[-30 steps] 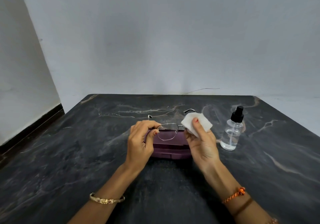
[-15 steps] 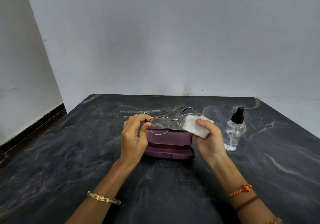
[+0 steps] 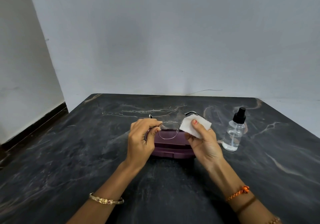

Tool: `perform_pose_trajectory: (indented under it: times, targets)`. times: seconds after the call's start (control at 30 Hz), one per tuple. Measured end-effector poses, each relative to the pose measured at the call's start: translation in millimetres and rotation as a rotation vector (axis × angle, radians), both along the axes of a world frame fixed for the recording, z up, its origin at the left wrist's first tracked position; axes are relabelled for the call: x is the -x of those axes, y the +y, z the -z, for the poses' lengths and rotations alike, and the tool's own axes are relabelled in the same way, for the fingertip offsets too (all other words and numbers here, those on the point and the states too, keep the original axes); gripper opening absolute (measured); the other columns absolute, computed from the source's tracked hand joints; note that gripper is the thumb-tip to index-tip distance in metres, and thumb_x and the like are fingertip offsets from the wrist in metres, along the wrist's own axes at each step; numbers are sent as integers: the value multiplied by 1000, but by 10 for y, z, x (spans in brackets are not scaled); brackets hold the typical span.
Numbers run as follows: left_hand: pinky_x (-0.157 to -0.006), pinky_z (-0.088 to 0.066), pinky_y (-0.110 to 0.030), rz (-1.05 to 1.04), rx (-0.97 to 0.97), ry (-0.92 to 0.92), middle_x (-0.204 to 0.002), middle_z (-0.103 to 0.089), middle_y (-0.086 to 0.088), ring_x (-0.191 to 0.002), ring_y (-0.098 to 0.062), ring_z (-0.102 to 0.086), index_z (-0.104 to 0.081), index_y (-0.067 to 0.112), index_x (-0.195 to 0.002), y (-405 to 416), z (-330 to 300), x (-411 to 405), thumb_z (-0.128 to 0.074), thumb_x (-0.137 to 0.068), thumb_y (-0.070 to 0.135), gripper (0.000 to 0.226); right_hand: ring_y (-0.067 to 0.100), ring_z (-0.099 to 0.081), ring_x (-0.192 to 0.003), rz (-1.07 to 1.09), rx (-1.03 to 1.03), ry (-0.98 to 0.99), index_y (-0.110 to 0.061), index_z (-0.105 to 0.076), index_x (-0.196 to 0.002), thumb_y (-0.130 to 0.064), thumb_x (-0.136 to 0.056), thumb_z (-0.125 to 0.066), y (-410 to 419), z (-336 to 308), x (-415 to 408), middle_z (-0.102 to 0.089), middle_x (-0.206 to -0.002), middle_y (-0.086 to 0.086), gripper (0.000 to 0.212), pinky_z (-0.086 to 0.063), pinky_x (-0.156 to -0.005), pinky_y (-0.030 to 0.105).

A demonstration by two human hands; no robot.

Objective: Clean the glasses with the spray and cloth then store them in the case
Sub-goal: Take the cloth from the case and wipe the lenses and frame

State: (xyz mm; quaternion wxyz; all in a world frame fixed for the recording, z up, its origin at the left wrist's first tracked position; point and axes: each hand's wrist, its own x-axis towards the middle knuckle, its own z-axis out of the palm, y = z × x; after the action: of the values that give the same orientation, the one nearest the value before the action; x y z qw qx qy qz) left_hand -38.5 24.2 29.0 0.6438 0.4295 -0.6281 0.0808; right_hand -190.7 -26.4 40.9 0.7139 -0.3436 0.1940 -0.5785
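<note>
Thin metal-framed glasses [image 3: 168, 130] are held in the air over a closed maroon case [image 3: 171, 147] at the middle of the dark marble table [image 3: 69, 154]. My left hand [image 3: 141, 141] pinches the frame at the left lens's outer edge. My right hand [image 3: 205, 142] grips a folded white cloth [image 3: 187, 125] that wraps the right lens, thumb pressed on top, so that lens is hidden. A clear spray bottle [image 3: 234, 133] with a black pump stands upright to the right of the case, apart from my hands.
The table meets a plain grey wall at the back. Its left edge drops off to the floor with a dark skirting board [image 3: 32, 126]. A thin wire [image 3: 206, 90] lies along the far edge.
The glasses and both hands shifted slightly over the case between frames. The cloth stayed on the right lens, with my thumb moving across it.
</note>
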Motion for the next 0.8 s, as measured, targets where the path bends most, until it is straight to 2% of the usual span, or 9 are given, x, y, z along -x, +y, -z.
perform_pose_trajectory:
  times: [0.03,0.1,0.2,0.3,0.4,0.53,0.63,0.7,0.8]
  targets:
    - [-80,-37,-15,-6,-2,8,-83,-62,14,-84,5,-55,-64,8,-85,1,-5,-9,-54,-79,14,13,5,-68,-64,-11,36,43,-13,-66,-82,-9,-64,-61,-10,-3,17,-73,-66,-4,19,-53,-53,16]
    - [-80,-38,-18,-23,-11,21,-81,-65,10,-85,8,-53,-64,9,-86,-1,-26,-36,-53,-81,15,14,7,-69,-66,-32,118,145,-12,-72,-74,-6,-62,-64,-22,-21,51,-74,-69,-2,16,-54,-56,17]
    - [-78,-43,-37,-46,-24,86,-81,-64,2,-80,-4,-56,-65,5,-87,-12,-60,-87,-57,-81,9,11,9,-70,-65,-23,216,320,-12,-72,-72,-6,-55,-69,-32,-56,105,-75,-69,0,19,-54,-55,17]
    - [-78,-42,-40,-67,-25,97,-82,-63,4,-79,-7,-57,-66,7,-86,-9,-82,-102,-57,-79,4,12,9,-70,-63,-20,234,400,-12,-73,-70,-8,-51,-70,-43,-77,145,-74,-66,0,19,-53,-51,16]
    - [-78,-40,-35,-71,-23,94,-83,-62,6,-80,-4,-56,-65,11,-87,-1,-90,-83,-57,-79,5,13,8,-69,-62,-24,196,350,-12,-74,-65,-6,-53,-67,-41,-99,156,-74,-64,-1,15,-53,-51,17]
    - [-78,-45,-44,-46,-34,159,-82,-60,11,-81,5,-55,-66,6,-88,4,-89,-86,-56,-79,7,13,6,-68,-61,7,66,134,-7,-64,-78,-9,-59,-62,-16,-103,127,-72,-63,-3,19,-53,-49,17]
    - [-80,-41,-32,-38,-54,135,-81,-62,9,-82,8,-54,-66,6,-85,17,-71,-26,-58,-78,7,11,8,-64,-60,53,-103,-24,-13,-60,-82,-11,-68,-62,-4,-77,69,-70,-67,-2,14,-48,-45,16]
    - [-77,-39,-25,-29,-53,69,-80,-62,7,-80,4,-53,-67,5,-82,30,-52,42,-61,-78,8,8,7,-63,-56,86,-186,-107,-16,-59,-84,-15,-80,-59,-10,-53,50,-68,-69,-2,4,-46,-45,15]
    - [-73,-45,-30,26,-65,26,-80,-62,1,-80,-9,-55,-66,-1,-80,39,-15,115,-61,-76,3,7,5,-59,-62,135,-173,-61,-19,-59,-86,-19,-82,-59,-7,-18,15,-65,-73,-5,4,-45,-48,15]
